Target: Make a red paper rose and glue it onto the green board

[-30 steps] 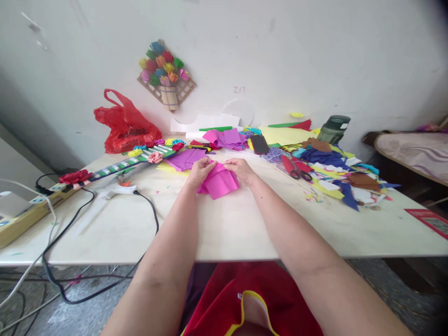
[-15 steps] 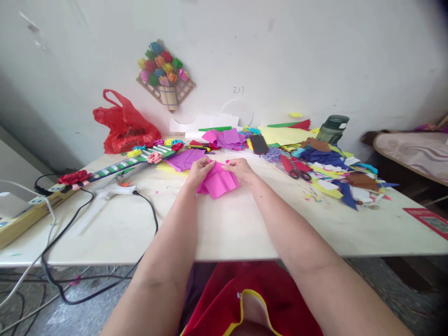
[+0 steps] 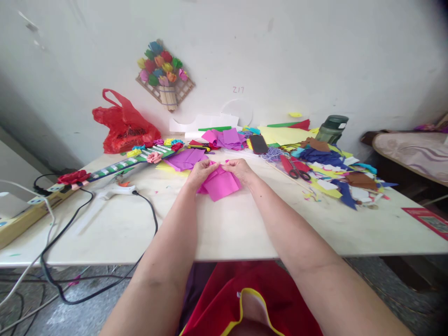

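Observation:
Between my two hands is a magenta piece of crepe paper [image 3: 222,185], creased and hanging toward the tabletop. My left hand [image 3: 200,173] pinches its upper left edge between thumb and fingers. At the upper right edge, my right hand [image 3: 241,170] grips it in the same way. The fingertips are close together but apart. Just behind my left hand lies a flat stack of purple paper [image 3: 185,158], with a yellow sheet under it. Whether the magenta paper is one layer or more, I cannot tell.
On the left are a hot glue gun [image 3: 117,190] with its cord, a power strip [image 3: 21,217] and a flower-decorated strip [image 3: 122,167]. A red plastic bag [image 3: 122,126] stands behind. Rightward lie red scissors [image 3: 294,168], a phone [image 3: 259,144], paper scraps [image 3: 325,161] and a bottle [image 3: 332,129].
The magenta paper's lower part has swung slightly down and to the right. My fingertips have shifted a little closer together, both hands keeping their hold.

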The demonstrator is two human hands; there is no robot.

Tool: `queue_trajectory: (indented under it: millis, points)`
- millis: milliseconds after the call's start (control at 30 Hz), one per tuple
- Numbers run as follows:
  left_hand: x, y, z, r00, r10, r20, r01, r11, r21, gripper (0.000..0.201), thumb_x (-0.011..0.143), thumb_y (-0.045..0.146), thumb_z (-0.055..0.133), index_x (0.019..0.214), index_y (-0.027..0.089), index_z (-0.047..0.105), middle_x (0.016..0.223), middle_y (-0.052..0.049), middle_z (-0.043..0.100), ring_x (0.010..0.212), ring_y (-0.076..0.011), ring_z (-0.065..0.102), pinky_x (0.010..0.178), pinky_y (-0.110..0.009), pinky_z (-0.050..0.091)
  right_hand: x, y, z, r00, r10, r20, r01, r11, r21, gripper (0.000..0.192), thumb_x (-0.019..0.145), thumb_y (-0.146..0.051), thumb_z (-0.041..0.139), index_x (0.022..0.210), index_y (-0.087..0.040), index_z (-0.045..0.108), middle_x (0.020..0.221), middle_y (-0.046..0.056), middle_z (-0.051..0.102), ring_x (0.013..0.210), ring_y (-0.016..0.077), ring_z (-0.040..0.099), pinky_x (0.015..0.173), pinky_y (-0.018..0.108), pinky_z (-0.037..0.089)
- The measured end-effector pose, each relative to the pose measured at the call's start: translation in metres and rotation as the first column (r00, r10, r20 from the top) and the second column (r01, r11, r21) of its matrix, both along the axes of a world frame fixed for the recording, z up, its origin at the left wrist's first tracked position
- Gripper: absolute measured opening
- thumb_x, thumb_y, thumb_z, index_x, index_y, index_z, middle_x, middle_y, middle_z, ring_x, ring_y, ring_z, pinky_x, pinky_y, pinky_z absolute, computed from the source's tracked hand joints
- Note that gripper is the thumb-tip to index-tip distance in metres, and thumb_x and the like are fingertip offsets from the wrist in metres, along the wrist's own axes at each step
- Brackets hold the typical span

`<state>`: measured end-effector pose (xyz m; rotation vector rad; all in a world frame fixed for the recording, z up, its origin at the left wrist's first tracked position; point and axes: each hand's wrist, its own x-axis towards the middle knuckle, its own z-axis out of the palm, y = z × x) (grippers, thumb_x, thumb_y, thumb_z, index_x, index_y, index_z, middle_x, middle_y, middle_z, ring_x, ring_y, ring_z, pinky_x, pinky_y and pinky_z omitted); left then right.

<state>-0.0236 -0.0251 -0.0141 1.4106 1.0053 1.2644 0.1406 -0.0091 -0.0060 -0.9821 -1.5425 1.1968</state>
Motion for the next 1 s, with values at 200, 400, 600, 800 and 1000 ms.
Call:
queue_trajectory:
  millis: [200, 400, 600, 800, 1000]
  points:
    - [-0.0013, -0.0033, 0.0002, 0.999, -0.01, -0.036, 0.007, 0.996, -0.086, 0.039, 0.065, 0.047, 0.075, 0.083, 0.014, 0.064, 0.068, -0.004, 0.066, 0.049, -0.0143, 0.058, 0.042, -0.024, 0.043, -0.0003, -0.0024, 0.0029, 1.0, 0.011, -0.001, -0.011, 1.0, 0.026, 0.025, 0.053, -0.038, 0.069, 0.053, -0.016, 0.056, 0.051, -0.005, 0.049, 0.052, 0.0095, 0.043, 0.053, 0.025, 0.032]
    - [-0.0013, 0.0005, -0.0022, 0.999, -0.026, 0.025, 0.027, 0.999, -0.043, 0.036, 0.062, 0.042, 0.078, 0.076, 0.014, 0.061, 0.066, -0.002, 0.064, 0.051, -0.0123, 0.058, 0.046, -0.023, 0.045, -0.0004, -0.0049, 0.0061, 1.0, 0.012, 0.024, -0.013, 0.999, 0.047, 0.025, 0.053, -0.037, 0.068, 0.05, -0.015, 0.056, 0.049, -0.005, 0.047, 0.052, 0.0088, 0.039, 0.053, 0.025, 0.029]
    - [-0.0013, 0.0011, -0.0029, 0.998, -0.013, 0.061, 0.015, 0.999, -0.034, 0.036, 0.06, 0.042, 0.079, 0.072, 0.015, 0.057, 0.061, 0.001, 0.06, 0.05, -0.0105, 0.055, 0.046, -0.022, 0.043, -0.0003, -0.0067, 0.0083, 1.0, 0.027, 0.007, -0.028, 0.998, 0.055, 0.025, 0.053, -0.035, 0.067, 0.048, -0.015, 0.053, 0.047, -0.006, 0.044, 0.052, 0.0084, 0.037, 0.053, 0.025, 0.028]
    - [-0.0025, 0.0018, -0.0039, 0.996, -0.077, 0.05, 0.08, 0.995, -0.059, 0.038, 0.063, 0.045, 0.076, 0.078, 0.015, 0.059, 0.067, -0.001, 0.063, 0.052, -0.0119, 0.056, 0.047, -0.023, 0.043, 0.0004, -0.0075, 0.0093, 1.0, 0.024, 0.008, -0.024, 0.998, 0.051, 0.022, 0.053, -0.033, 0.066, 0.049, -0.015, 0.055, 0.048, -0.006, 0.044, 0.052, 0.0083, 0.036, 0.054, 0.025, 0.028]
    - [-0.0042, 0.0061, -0.0064, 0.992, -0.08, 0.102, 0.083, 0.996, -0.032, 0.038, 0.064, 0.048, 0.075, 0.073, 0.016, 0.055, 0.061, 0.003, 0.057, 0.05, -0.0088, 0.051, 0.049, -0.021, 0.041, -0.0002, -0.0072, 0.0084, 0.999, 0.045, 0.029, -0.046, 0.998, 0.035, 0.022, 0.053, -0.034, 0.066, 0.05, -0.016, 0.055, 0.049, -0.005, 0.045, 0.052, 0.0086, 0.036, 0.055, 0.025, 0.028]
